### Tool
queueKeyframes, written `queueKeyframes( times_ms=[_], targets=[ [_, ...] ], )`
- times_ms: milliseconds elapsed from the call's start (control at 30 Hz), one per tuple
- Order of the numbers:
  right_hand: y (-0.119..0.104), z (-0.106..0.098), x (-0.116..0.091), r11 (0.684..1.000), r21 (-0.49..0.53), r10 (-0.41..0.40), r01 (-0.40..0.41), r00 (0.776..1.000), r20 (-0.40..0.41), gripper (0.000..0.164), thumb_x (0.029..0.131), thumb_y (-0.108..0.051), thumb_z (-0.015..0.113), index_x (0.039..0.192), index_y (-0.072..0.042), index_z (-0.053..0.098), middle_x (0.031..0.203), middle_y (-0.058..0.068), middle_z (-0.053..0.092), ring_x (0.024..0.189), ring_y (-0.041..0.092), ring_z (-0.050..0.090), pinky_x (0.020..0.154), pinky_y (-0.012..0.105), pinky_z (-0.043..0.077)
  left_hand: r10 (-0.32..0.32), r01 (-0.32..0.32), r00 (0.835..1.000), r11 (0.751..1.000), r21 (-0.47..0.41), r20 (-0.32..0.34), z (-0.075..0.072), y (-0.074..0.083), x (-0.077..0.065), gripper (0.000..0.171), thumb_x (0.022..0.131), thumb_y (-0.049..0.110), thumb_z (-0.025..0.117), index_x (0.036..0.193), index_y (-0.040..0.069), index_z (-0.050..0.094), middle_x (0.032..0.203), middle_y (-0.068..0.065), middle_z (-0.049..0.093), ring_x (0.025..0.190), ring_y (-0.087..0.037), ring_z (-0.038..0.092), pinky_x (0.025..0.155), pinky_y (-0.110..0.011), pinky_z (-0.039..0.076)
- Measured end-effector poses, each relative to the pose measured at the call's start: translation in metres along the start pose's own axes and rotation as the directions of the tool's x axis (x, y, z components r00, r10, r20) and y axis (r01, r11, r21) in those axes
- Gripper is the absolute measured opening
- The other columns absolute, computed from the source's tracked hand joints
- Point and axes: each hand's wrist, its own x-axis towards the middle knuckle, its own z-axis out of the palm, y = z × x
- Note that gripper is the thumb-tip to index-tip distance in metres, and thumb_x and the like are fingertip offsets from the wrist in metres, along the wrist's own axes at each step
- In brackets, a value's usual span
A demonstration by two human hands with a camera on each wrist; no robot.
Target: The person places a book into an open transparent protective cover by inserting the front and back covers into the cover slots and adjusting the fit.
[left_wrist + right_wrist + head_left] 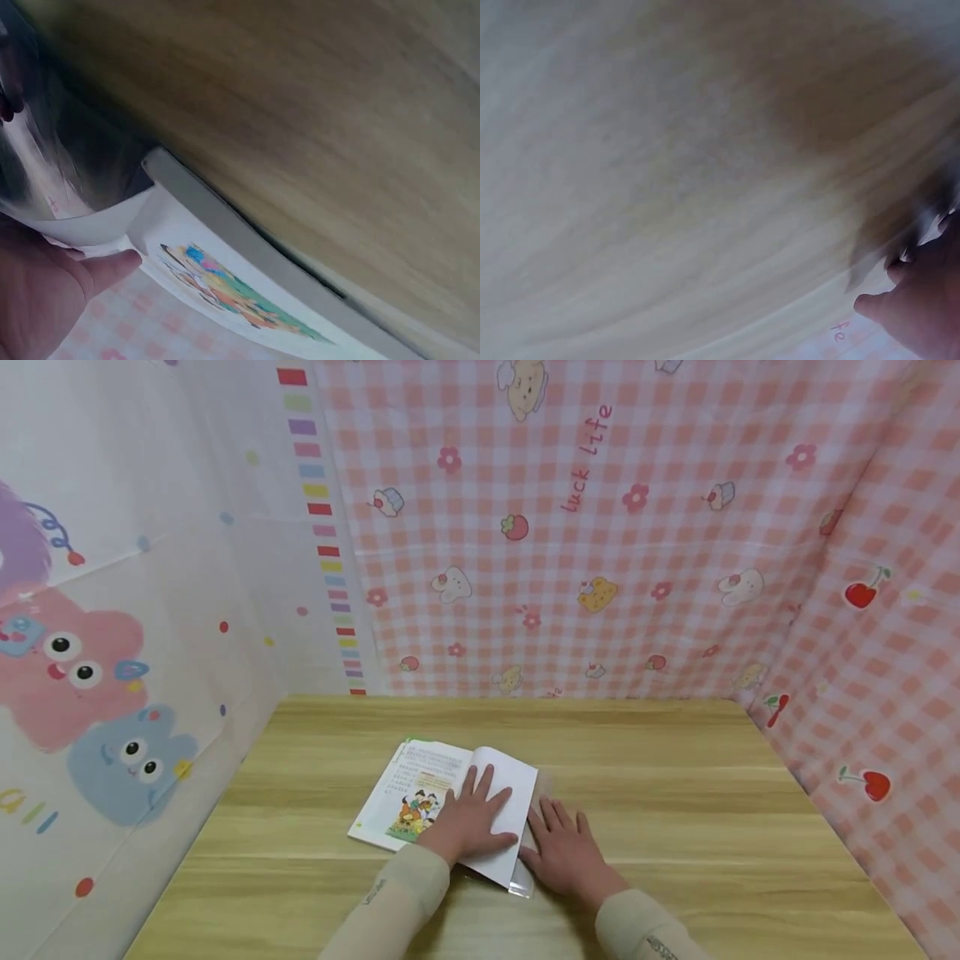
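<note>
An open book (pixel 378 814) lies tilted on the table, its left page carrying text and a colourful cartoon picture. My left hand (pixel 471 820) rests on the plain white right-hand page (pixel 504 860) with its fingers spread. Beyond that page's right edge a clear plastic cover (pixel 522 885) sticks out. My right hand (pixel 566 853) lies flat beside the book, fingertips over the cover's edge. In the left wrist view the clear plastic (pixel 82 150) bulges up near the thick page block (pixel 225 217). The right wrist view shows only part of my right hand (pixel 926 304) low over the table.
The wood-grain table (pixel 675 777) extends around the book on all sides. Behind it hangs a pink checked cloth (pixel 480 493) with small cartoon prints. Another cloth (pixel 210 568), white with cartoon figures, borders the left, and a checked one with cherries (pixel 922 710) borders the right.
</note>
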Motion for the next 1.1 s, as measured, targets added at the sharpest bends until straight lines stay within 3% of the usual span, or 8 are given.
queueKeyframes(
  times_ms=[233,500,700,867,1100],
  targets=[
    [0.011,0.005,-0.001,1.000,-0.029,-0.008,0.009,1.000,0.030,0.068,0.097,-0.055,0.037,0.148,-0.010,0.036,0.155,0.020,0.028,0.139,0.037,0.020,0.105,0.070,0.018,-0.038,0.038,0.999,0.996,0.085,-0.003,0.002,-0.002,0.000,0.075,0.084,0.061,0.055,0.145,0.020,0.043,0.158,-0.018,0.019,0.140,-0.042,0.013,0.102,-0.066,0.032],
    [0.029,0.001,-0.002,0.997,-0.067,-0.039,0.042,0.998,0.042,0.069,0.096,-0.057,0.035,0.149,-0.012,0.035,0.155,0.018,0.029,0.139,0.037,0.023,0.105,0.069,0.020,-0.138,0.142,0.990,0.977,0.158,-0.038,-0.012,0.002,-0.001,0.076,0.081,0.059,0.060,0.143,0.018,0.045,0.156,-0.019,0.023,0.140,-0.040,0.017,0.100,-0.067,0.033],
    [0.039,-0.005,-0.003,0.997,-0.015,-0.073,0.074,0.996,0.059,0.071,0.097,-0.057,0.034,0.148,-0.009,0.035,0.154,0.020,0.030,0.138,0.040,0.023,0.105,0.071,0.018,-0.197,0.197,0.980,0.979,0.060,-0.002,-0.021,-0.017,-0.006,0.075,0.081,0.049,0.065,0.145,0.015,0.043,0.156,-0.024,0.020,0.140,-0.041,0.014,0.102,-0.069,0.029],
    [0.046,-0.001,-0.002,0.997,-0.029,-0.066,0.067,0.997,0.052,0.070,0.096,-0.058,0.035,0.149,-0.012,0.034,0.155,0.017,0.029,0.139,0.036,0.022,0.105,0.070,0.018,-0.214,0.214,0.976,0.977,-0.008,0.038,-0.017,-0.033,-0.008,0.076,0.084,0.049,0.062,0.148,0.017,0.037,0.156,-0.026,0.015,0.141,-0.041,0.011,0.105,-0.067,0.026],
    [0.049,0.001,-0.002,0.997,-0.019,-0.077,0.077,0.997,0.025,0.070,0.095,-0.058,0.037,0.148,-0.013,0.036,0.155,0.016,0.030,0.139,0.036,0.023,0.105,0.069,0.018,-0.194,0.194,0.981,0.977,-0.087,0.013,-0.013,-0.024,-0.006,0.076,0.083,0.042,0.065,0.146,0.008,0.039,0.153,-0.033,0.018,0.138,-0.046,0.016,0.105,-0.062,0.032]
  ],
)
